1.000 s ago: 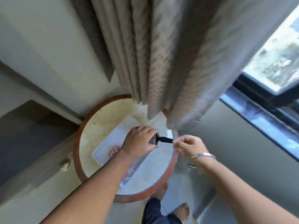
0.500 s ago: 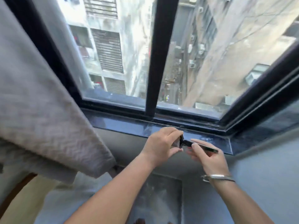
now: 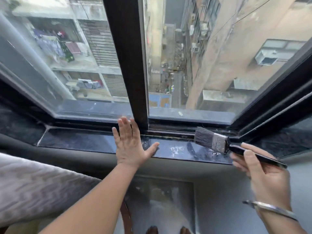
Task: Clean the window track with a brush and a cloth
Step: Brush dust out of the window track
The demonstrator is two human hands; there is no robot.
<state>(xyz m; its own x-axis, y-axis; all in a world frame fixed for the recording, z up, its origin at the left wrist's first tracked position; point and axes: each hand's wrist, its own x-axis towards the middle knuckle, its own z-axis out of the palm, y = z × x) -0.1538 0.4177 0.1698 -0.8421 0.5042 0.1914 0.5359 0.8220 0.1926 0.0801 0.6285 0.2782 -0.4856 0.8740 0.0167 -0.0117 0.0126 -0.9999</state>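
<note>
The left hand [image 3: 130, 146] lies flat on the dark stone sill [image 3: 76, 141], palm down, fingers [image 3: 125, 127] spread and holding nothing; the fingertips reach the sill's far edge at the foot of the dark centre post [image 3: 128, 65], and the thumb points right along the near part of the sill. The right hand [image 3: 263, 173] is out past the sill's near edge toward its right end, its fingers closed round the black handle of the brush [image 3: 214, 141]. The brush slants up and left, its dark bristles over the far edge of the sill where the window track [image 3: 172, 130] runs; whether they touch the track cannot be told. A bracelet [image 3: 273, 209] circles the right wrist.

Between the left thumb and the bristles the sill lies bare, with pale smears on it. Left of the left hand the sill is also bare as far as its mitred left corner. The track runs unobstructed from the post to the right corner. A grey curtain [image 3: 33, 186] hangs below the sill's near edge at lower left, clear of both arms.
</note>
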